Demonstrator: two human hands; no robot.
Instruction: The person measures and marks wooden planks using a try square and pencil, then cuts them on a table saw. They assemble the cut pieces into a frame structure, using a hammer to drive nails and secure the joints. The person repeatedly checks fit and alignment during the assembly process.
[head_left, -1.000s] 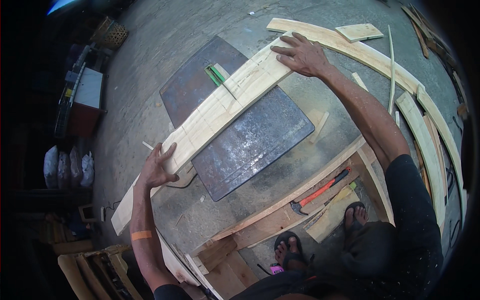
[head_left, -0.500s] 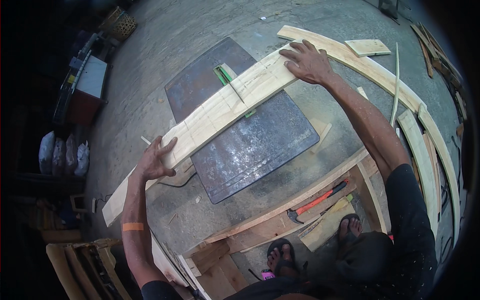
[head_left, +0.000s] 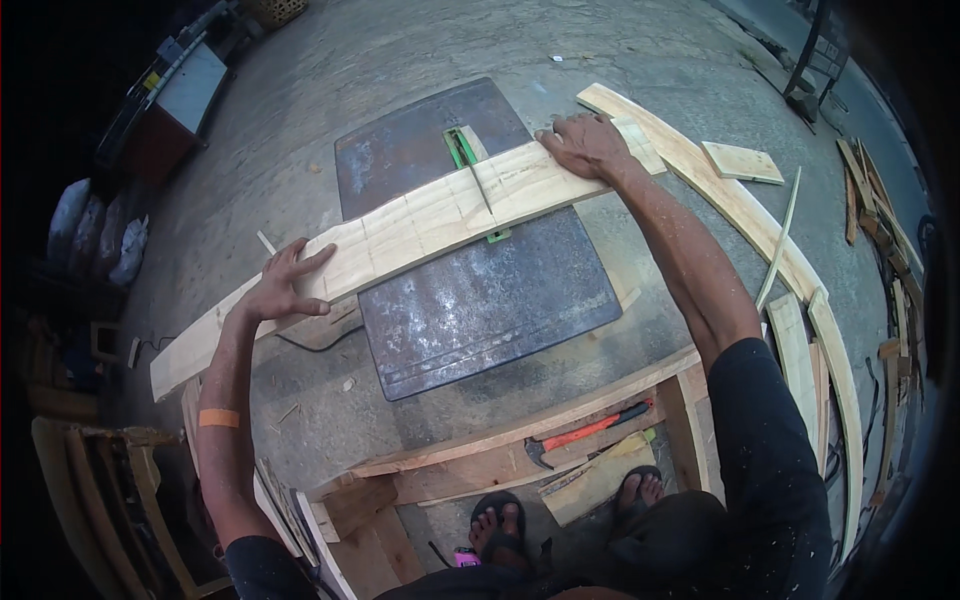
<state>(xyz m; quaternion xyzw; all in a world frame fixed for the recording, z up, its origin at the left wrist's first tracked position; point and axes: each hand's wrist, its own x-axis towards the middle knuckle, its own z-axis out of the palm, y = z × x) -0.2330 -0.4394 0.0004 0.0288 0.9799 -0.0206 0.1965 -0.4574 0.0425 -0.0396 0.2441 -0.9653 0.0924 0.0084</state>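
Note:
A long pale wooden board lies slantwise across a dark, worn metal saw table. A thin saw blade stands up at the board's middle, beside a green slot insert. Several pencil-like lines cross the board. My left hand grips its left part, fingers spread on top and thumb at the near edge. Right of the blade, my right hand holds the board near its right end, fingers bent over the far edge. The undersides of both grips are hidden.
A wooden frame lies near my feet, with an orange-and-black claw hammer inside it. Long curved planks and offcuts lie on the right. White sacks stand at the left; a cord runs on the floor.
The whole view has turned and shifted. The board lies at a flatter slant in the picture. My right hand sits closer to the blade, and the board's right end now shows beyond it.

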